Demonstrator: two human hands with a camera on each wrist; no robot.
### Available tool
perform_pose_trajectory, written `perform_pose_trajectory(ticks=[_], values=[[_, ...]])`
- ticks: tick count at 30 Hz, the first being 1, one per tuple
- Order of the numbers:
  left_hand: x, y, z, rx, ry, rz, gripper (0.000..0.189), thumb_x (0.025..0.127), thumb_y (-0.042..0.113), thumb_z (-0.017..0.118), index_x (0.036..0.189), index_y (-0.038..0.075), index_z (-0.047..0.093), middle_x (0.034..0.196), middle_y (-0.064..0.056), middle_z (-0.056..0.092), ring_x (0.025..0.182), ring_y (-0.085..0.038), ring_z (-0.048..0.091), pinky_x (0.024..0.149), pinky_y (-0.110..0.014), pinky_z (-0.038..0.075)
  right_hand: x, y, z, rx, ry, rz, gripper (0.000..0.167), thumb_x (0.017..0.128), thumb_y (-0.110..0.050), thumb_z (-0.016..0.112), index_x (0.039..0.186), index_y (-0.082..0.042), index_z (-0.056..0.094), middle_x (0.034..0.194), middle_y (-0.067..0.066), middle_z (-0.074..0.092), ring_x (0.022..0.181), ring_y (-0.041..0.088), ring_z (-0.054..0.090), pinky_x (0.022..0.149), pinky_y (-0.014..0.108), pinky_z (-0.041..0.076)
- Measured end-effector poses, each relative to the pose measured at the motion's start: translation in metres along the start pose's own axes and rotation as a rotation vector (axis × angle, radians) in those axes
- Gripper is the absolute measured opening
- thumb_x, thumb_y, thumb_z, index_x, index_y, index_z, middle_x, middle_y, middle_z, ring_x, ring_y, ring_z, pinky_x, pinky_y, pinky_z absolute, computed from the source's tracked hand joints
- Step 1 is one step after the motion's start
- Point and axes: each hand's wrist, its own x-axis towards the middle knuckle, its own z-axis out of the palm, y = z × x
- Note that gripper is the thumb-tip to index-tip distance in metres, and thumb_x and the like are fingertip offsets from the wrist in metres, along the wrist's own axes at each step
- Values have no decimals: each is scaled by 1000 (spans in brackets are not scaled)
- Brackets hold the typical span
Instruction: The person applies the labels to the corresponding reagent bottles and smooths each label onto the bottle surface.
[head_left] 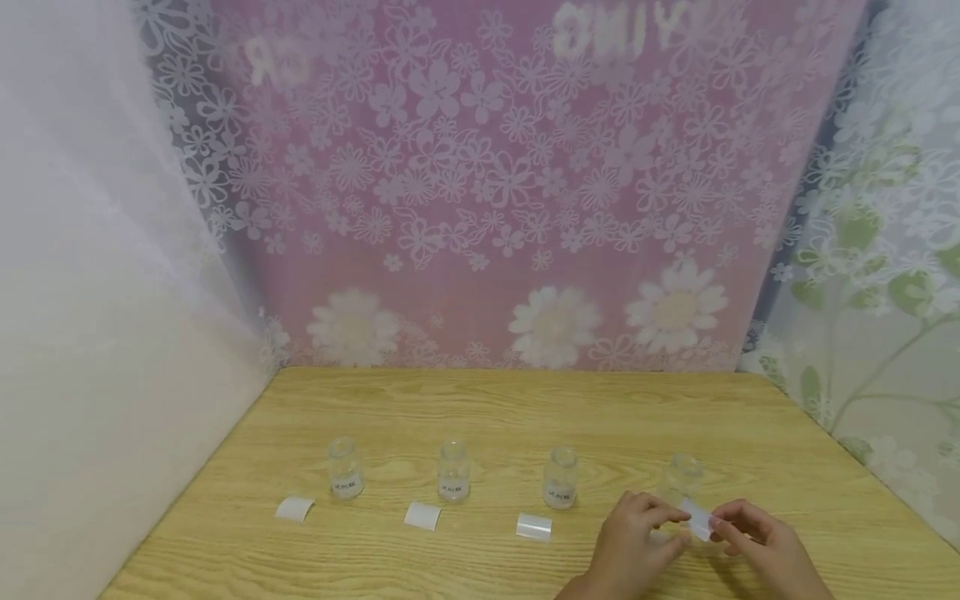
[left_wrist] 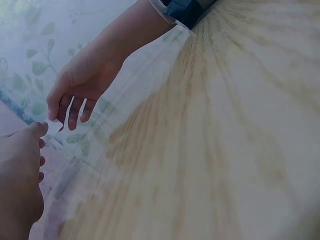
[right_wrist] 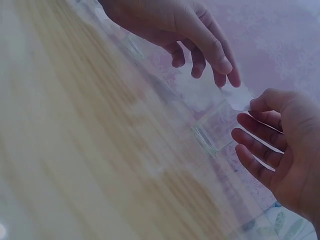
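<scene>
A small white label (head_left: pixel 697 518) is stretched between my two hands in front of a clear glass bottle (head_left: pixel 684 475) at the right of the row. My right hand (head_left: pixel 765 546) pinches its right edge between thumb and index finger, the other fingers loosely bent. At the opposite edge are the thumb and fingertips of my left hand (head_left: pixel 633 542), bent around that side. From the right wrist view, the label (right_wrist: pixel 239 97) overlaps the upper part of the bottle (right_wrist: pixel 216 127), which shows no printed label on its visible side.
Left of my hands stand three glass bottles, the right one (head_left: pixel 561 479) among them, each with a printed white label. In front of them lie three curled white labels, one (head_left: pixel 534 527) nearest my left hand. Floral curtains (head_left: pixel 480 208) enclose the wooden table (head_left: pixel 480 408).
</scene>
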Motion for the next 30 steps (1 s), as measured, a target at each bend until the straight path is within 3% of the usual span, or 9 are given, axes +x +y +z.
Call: perform_pose_trajectory(ticks=[8, 17, 21, 23, 27, 30], values=[[-2, 1, -2, 17, -95, -29, 30, 86, 31, 64, 114, 19, 65, 104, 12, 58, 87, 6, 44, 71, 0, 29, -2, -2, 2, 61, -82, -65, 14, 95, -8, 51, 98, 4, 58, 86, -2, 62, 77, 10, 60, 60, 29, 50], [-2, -3, 3, 52, -99, 7, 30, 87, 32, 65, 114, 22, 65, 104, 12, 57, 84, 6, 44, 69, 1, 25, -2, -2, 0, 73, -178, -93, 13, 95, -7, 51, 102, 2, 56, 93, -6, 60, 81, 7, 58, 62, 30, 50], [-1, -2, 5, 51, -123, -54, 30, 86, 32, 66, 114, 22, 65, 103, 14, 56, 82, 8, 44, 66, 1, 28, -2, -2, 0, 111, -210, -99, 14, 95, -6, 50, 104, 3, 54, 95, -8, 59, 81, 9, 58, 60, 32, 50], [0, 0, 6, -32, -136, -137, 26, 86, 31, 65, 111, 22, 66, 101, 16, 56, 80, 8, 44, 64, -2, 32, -3, -3, 0, 105, -186, -87, 16, 96, -8, 49, 105, 3, 55, 96, -7, 59, 81, 9, 58, 60, 32, 50], [3, 1, 6, -340, -118, -325, 19, 90, 27, 60, 105, 16, 68, 96, 18, 54, 80, 6, 46, 61, -11, 41, -4, -5, 1, 47, -95, -47, 21, 97, -14, 47, 107, 3, 56, 97, -3, 62, 80, 10, 58, 61, 30, 51], [3, 1, 4, -533, -106, -393, 22, 93, 28, 55, 101, 12, 68, 93, 18, 54, 82, 5, 47, 64, -15, 43, -4, -4, 1, 43, -83, -13, 26, 98, -17, 47, 112, 3, 55, 98, -5, 62, 81, 9, 57, 63, 30, 51]])
